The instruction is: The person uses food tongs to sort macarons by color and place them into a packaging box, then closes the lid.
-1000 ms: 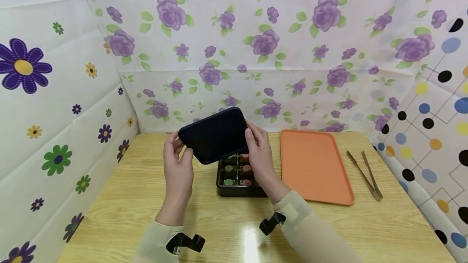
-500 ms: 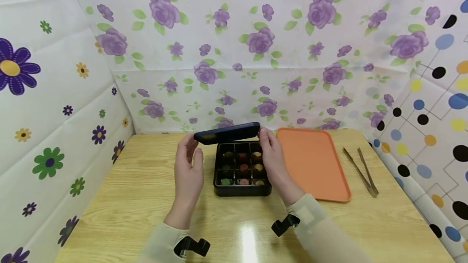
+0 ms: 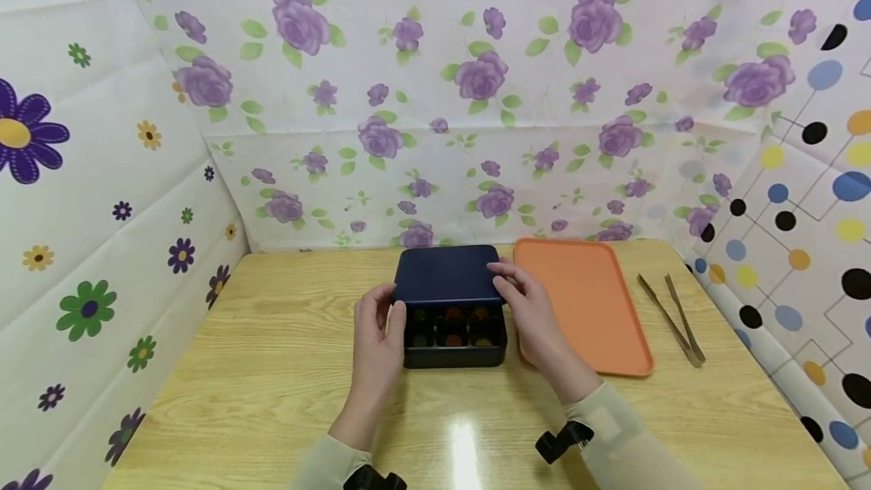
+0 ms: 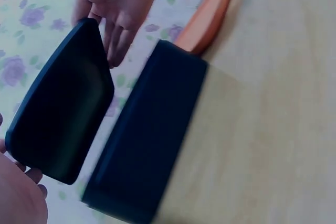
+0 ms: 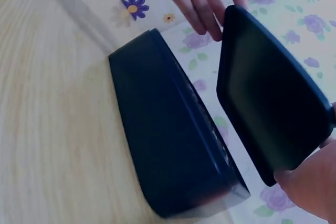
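A dark navy lid (image 3: 447,275) hangs tilted over the back part of a black compartment box (image 3: 454,357). My left hand (image 3: 377,342) pinches the lid at its left front corner, while my right hand (image 3: 534,312) holds its right edge. Both wrist views show the underside of the lid (image 4: 65,103), raised apart from the box (image 5: 163,129). Small round green, red and yellow pieces (image 3: 453,339) lie in the front compartments; the back ones are hidden under the lid.
Right of the box lies an orange tray (image 3: 581,308), partly behind my right hand. Beyond it, metal tongs (image 3: 674,322) rest spread on the wooden table (image 3: 286,369). A flowered cloth (image 3: 435,97) stands behind the table.
The lid has come down and forward over the box, turning from underside in view to top in view. Both hands moved with it, still holding it; the back compartments are now covered from sight.
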